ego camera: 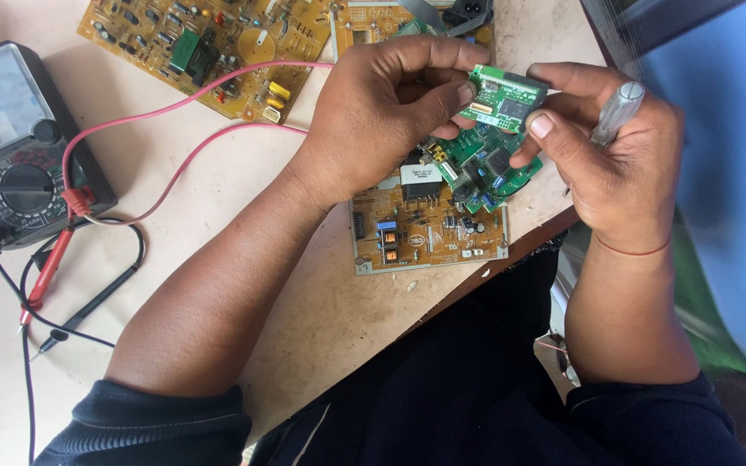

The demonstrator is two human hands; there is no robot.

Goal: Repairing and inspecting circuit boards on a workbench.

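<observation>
Here — left hand, right hand pinch small green board; right grips screwdriver.

Directly beneath the fingers lies a tan circuit board with orange and blue components, near the edge of the pale table. A larger green board rests on it, just below the fingertips. Above and to the left of the fingers sits a yellow-brown circuit board, and another board lies just above them, under a grey ribbon cable. Far to the left of the fingers stands an analogue multimeter. Its red lead loops across the table towards them. A red probe and a black probe lie below the meter, well apart from the fingers.
</observation>
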